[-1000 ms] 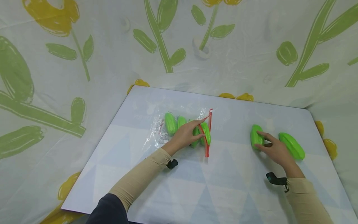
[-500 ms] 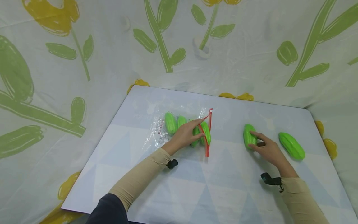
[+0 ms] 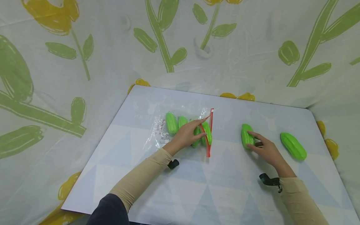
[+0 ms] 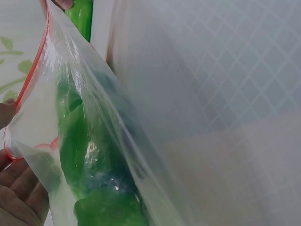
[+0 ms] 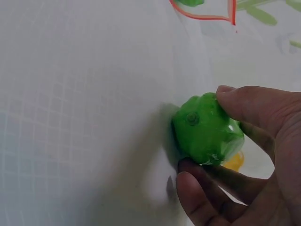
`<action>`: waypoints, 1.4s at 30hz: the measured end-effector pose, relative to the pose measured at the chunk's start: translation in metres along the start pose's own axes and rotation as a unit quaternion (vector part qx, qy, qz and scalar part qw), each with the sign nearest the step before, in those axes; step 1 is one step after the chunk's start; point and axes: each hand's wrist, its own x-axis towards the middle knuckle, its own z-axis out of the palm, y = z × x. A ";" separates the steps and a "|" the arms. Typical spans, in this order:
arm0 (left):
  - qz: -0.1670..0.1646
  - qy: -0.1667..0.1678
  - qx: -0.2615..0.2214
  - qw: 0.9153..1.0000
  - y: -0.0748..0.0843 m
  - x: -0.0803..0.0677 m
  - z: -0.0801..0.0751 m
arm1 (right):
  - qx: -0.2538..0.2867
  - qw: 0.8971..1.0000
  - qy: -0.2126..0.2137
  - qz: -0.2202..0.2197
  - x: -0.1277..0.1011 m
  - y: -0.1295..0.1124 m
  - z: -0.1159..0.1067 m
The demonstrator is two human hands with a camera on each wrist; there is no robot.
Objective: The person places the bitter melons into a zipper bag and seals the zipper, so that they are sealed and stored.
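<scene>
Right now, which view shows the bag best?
Head: the whole bag is in frame, though the left hand covers part. Left wrist: close up, cropped. Right wrist: just its mouth, cut off.

Oblong green object (image 3: 247,136) — in right hand (image 3: 267,153)

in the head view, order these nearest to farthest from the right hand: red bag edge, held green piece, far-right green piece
1. held green piece, in the right hand
2. far-right green piece, on its right
3. red bag edge, on its left
</scene>
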 end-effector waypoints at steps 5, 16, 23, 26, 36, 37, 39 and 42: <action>0.001 0.000 0.000 1.000 0.000 -0.001 -0.001 | 0.003 1.000 0.011 -0.015 0.001 -0.002 0.003; 0.004 0.004 -0.001 1.000 0.000 -0.001 -0.002 | 0.010 0.999 0.012 -0.028 0.001 -0.012 0.011; 0.005 0.007 -0.005 1.000 0.000 -0.001 -0.001 | 0.012 0.999 0.017 -0.035 0.002 -0.016 0.015; 0.007 0.007 -0.004 1.000 -0.001 -0.001 -0.001 | 0.014 0.999 0.020 -0.034 0.003 -0.016 0.016; 0.009 0.010 -0.004 1.000 -0.001 -0.001 -0.001 | 0.025 0.998 0.026 -0.043 0.003 -0.016 0.018; 0.009 0.010 -0.005 1.000 -0.001 -0.001 -0.001 | 0.027 0.998 0.027 -0.045 0.003 -0.016 0.018; 0.008 0.010 -0.005 1.000 -0.001 -0.001 -0.001 | 0.032 0.998 0.029 -0.053 0.003 -0.016 0.019; 0.006 0.008 -0.004 1.000 -0.001 -0.001 -0.001 | 0.039 0.997 0.032 -0.066 0.003 -0.017 0.021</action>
